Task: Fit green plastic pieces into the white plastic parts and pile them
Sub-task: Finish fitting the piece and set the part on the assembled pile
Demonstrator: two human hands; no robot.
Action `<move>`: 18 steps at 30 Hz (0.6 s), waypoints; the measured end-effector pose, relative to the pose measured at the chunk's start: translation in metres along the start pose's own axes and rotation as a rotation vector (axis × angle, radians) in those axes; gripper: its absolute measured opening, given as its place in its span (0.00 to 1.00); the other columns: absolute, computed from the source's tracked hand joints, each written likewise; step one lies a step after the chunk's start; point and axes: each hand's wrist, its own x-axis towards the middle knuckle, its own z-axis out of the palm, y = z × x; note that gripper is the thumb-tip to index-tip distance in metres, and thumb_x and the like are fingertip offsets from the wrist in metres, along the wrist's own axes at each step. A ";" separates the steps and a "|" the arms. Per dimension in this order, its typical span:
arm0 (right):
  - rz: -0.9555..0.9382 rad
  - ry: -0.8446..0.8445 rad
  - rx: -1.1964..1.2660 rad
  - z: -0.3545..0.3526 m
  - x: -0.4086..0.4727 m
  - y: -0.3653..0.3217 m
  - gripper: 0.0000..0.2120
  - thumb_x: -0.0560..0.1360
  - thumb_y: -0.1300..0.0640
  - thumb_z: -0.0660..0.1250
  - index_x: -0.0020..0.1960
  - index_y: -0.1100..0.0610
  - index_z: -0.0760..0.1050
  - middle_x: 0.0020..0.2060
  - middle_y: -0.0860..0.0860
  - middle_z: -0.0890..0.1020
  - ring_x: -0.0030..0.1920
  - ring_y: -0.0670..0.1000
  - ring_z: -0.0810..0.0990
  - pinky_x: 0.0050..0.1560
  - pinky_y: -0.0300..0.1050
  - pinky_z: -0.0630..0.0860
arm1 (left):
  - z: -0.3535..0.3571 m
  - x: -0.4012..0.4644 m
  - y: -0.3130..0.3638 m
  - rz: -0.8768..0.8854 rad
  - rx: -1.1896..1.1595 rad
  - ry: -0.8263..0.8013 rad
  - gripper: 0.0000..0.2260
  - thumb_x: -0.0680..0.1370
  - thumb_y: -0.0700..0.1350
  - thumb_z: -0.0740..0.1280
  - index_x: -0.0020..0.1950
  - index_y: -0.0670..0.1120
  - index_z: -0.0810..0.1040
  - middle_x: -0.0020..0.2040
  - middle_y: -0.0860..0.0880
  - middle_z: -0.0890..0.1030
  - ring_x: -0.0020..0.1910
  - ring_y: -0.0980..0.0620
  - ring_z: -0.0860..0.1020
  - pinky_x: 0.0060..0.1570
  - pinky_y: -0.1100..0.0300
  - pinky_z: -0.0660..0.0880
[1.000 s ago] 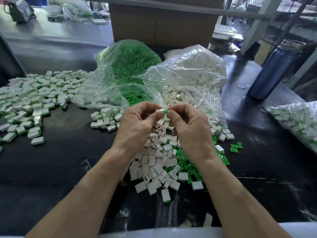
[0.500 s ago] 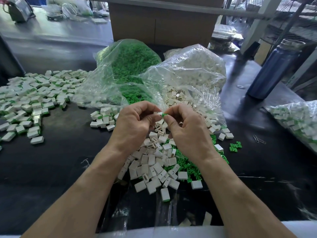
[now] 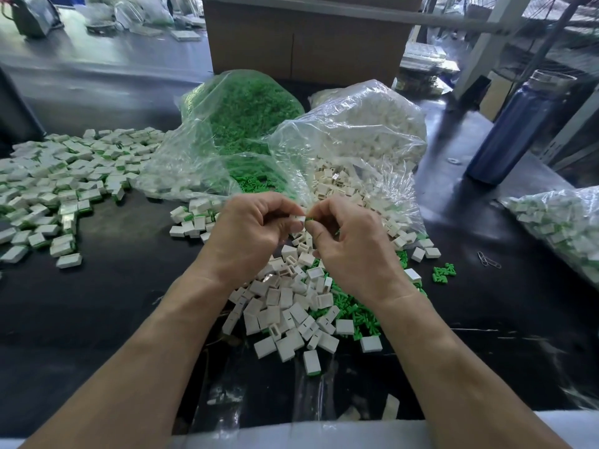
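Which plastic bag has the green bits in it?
The bag of green pieces at the back left, beside the cardboard box. The bag next to it on the right holds plain white parts, and the far-right bag holds white parts with green showing.

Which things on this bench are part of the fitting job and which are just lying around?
Job: white part in left hand; green piece in right hand; green bag; white bag; finished pile.
Lying about: blue bottle; paper clips; cardboard box.
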 end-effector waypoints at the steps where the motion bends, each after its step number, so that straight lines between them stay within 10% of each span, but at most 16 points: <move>1: 0.005 0.017 0.011 0.001 0.000 0.000 0.02 0.81 0.63 0.71 0.50 0.58 0.80 0.40 0.49 0.81 0.40 0.52 0.83 0.42 0.53 0.82 | 0.001 0.000 0.000 0.006 -0.012 0.011 0.06 0.77 0.35 0.74 0.49 0.46 0.86 0.39 0.46 0.85 0.38 0.42 0.83 0.38 0.44 0.83; 9: 0.192 0.118 0.482 0.006 0.002 0.002 0.04 0.82 0.63 0.70 0.52 0.57 0.82 0.36 0.49 0.84 0.35 0.49 0.82 0.36 0.42 0.82 | 0.014 0.000 0.004 -0.070 -0.245 0.067 0.06 0.80 0.34 0.71 0.48 0.44 0.83 0.38 0.53 0.83 0.37 0.54 0.79 0.38 0.59 0.81; 18: 0.368 0.046 0.734 0.008 0.002 -0.006 0.30 0.88 0.40 0.53 0.44 0.58 0.82 0.36 0.56 0.83 0.31 0.53 0.77 0.25 0.45 0.71 | 0.020 0.002 0.010 -0.029 -0.268 0.055 0.02 0.77 0.43 0.74 0.48 0.50 0.84 0.56 0.47 0.83 0.52 0.38 0.82 0.57 0.39 0.80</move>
